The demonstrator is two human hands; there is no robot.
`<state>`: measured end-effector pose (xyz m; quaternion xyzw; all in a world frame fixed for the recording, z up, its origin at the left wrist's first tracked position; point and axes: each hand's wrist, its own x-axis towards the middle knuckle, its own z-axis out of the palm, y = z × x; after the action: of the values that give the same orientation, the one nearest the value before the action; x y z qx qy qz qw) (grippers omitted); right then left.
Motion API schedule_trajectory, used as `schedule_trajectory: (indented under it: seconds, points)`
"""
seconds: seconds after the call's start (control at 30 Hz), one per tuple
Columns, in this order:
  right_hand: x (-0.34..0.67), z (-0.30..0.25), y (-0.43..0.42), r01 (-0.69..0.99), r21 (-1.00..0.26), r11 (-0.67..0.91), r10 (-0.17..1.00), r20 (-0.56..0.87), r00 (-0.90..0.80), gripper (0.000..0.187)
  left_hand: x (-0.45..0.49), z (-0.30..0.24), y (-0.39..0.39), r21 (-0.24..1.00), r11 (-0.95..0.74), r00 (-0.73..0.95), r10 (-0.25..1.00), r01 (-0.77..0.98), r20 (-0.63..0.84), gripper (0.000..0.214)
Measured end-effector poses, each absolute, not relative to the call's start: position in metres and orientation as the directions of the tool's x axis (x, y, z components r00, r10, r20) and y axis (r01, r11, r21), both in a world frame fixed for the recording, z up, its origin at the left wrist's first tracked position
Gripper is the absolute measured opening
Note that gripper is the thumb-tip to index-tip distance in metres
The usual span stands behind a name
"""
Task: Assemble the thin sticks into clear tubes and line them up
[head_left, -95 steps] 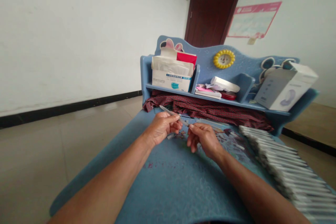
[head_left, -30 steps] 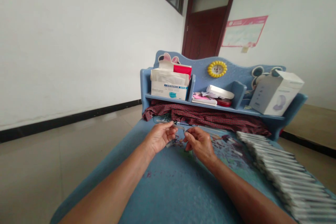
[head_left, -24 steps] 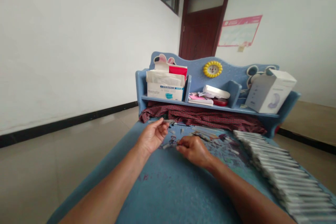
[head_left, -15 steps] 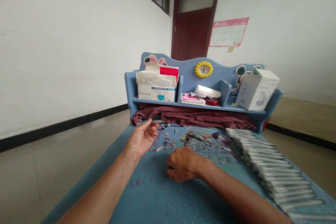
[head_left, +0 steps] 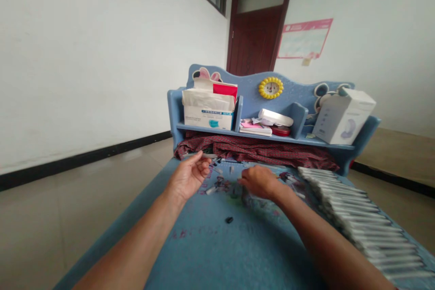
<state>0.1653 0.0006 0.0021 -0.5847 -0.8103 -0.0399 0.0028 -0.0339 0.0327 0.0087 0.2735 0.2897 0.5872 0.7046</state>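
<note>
My left hand (head_left: 189,174) is raised a little over the blue desk (head_left: 217,253), its thumb and fingers pinched on a thin grey pen barrel (head_left: 206,156) that points toward the checked cloth. My right hand (head_left: 259,181) lies knuckles up on the desk's cartoon picture, fingers curled down among small loose pen parts (head_left: 217,173); what it grips is hidden. A small black piece (head_left: 229,219) lies alone on the desk nearer to me.
A long row of grey pens (head_left: 353,213) runs along the desk's right side. A red checked cloth (head_left: 258,150) lies under the shelf. The shelf holds a mask box (head_left: 208,108), papers (head_left: 255,128) and a white carton (head_left: 343,117). Behind stands a brown door (head_left: 258,31).
My right hand pulled back toward me, then moved forward again to the loose parts. A small black piece now lies on the desk where that hand rested. My left hand kept hold of the barrel.
</note>
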Motion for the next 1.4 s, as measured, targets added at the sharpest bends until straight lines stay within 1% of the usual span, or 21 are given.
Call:
schedule_trajectory:
  seconds: [0.07,0.2,0.3,0.4,0.43,0.47,0.5,0.57,0.6,0.63,0.67,0.73,0.8,0.93,1.13,1.4]
  points:
    - [0.177,-0.002,0.015,0.966,0.058,0.25,0.966,0.057,-0.254,0.03,-0.034,0.007,0.033,0.731,0.166,0.153,0.985,-0.661,-0.085,0.022]
    - [0.184,-0.013,0.032,0.968,0.01,0.249,0.968,0.04,-0.25,0.02,-0.033,0.004,0.034,0.747,0.177,0.175,0.981,-0.641,-0.083,0.022]
    - [0.182,-0.016,0.037,0.963,-0.057,0.265,0.964,0.051,-0.262,0.018,-0.034,0.003,0.034,0.762,0.186,0.196,0.977,-0.62,-0.079,0.023]
    - [0.181,-0.014,0.034,0.937,-0.156,0.312,0.95,0.083,-0.302,0.015,-0.034,0.002,0.033,0.775,0.197,0.209,0.974,-0.6,-0.086,0.021]
    - [0.181,-0.013,0.031,0.919,-0.211,0.334,0.942,0.091,-0.322,0.015,-0.033,0.001,0.033,0.781,0.206,0.219,0.972,-0.59,-0.091,0.02]
    - [0.181,-0.012,0.026,0.882,-0.307,0.358,0.934,0.095,-0.346,0.016,-0.032,0.0,0.032,0.788,0.217,0.233,0.968,-0.577,-0.097,0.019]
    - [0.181,-0.011,0.022,0.817,-0.437,0.376,0.922,0.094,-0.375,0.018,-0.031,-0.001,0.032,0.795,0.227,0.248,0.964,-0.562,-0.1,0.018]
    - [0.181,-0.008,0.011,0.595,-0.717,0.363,0.897,0.096,-0.431,0.017,-0.027,-0.004,0.03,0.814,0.234,0.28,0.956,-0.531,-0.092,0.016]
    - [0.18,-0.007,0.006,0.466,-0.82,0.332,0.887,0.103,-0.451,0.016,-0.025,-0.005,0.029,0.825,0.235,0.297,0.951,-0.514,-0.086,0.016]
    - [0.179,-0.005,0.001,0.361,-0.882,0.301,0.88,0.111,-0.462,0.016,-0.024,-0.006,0.028,0.835,0.235,0.311,0.947,-0.497,-0.082,0.015]
    - [0.179,-0.003,-0.002,0.303,-0.91,0.284,0.877,0.118,-0.466,0.016,-0.022,-0.007,0.026,0.845,0.237,0.326,0.942,-0.479,-0.08,0.015]
    - [0.177,0.0,-0.008,0.246,-0.932,0.268,0.875,0.128,-0.467,0.018,-0.019,-0.008,0.024,0.862,0.241,0.351,0.933,-0.445,-0.08,0.015]
    - [0.176,0.003,-0.01,0.231,-0.938,0.26,0.874,0.126,-0.47,0.019,-0.017,-0.007,0.023,0.872,0.236,0.354,0.932,-0.428,-0.079,0.016]
    - [0.176,0.003,-0.011,0.235,-0.94,0.247,0.876,0.113,-0.469,0.019,-0.016,-0.007,0.021,0.887,0.22,0.353,0.933,-0.406,-0.07,0.016]
    - [0.175,-0.001,-0.01,0.231,-0.937,0.261,0.868,0.123,-0.482,0.019,-0.015,-0.009,0.019,0.916,0.172,0.396,0.918,-0.363,-0.016,0.016]
    - [0.175,0.0,-0.012,0.283,-0.926,0.251,0.873,0.09,-0.48,0.02,-0.013,-0.011,0.017,0.933,0.141,0.404,0.915,-0.331,0.005,0.012]
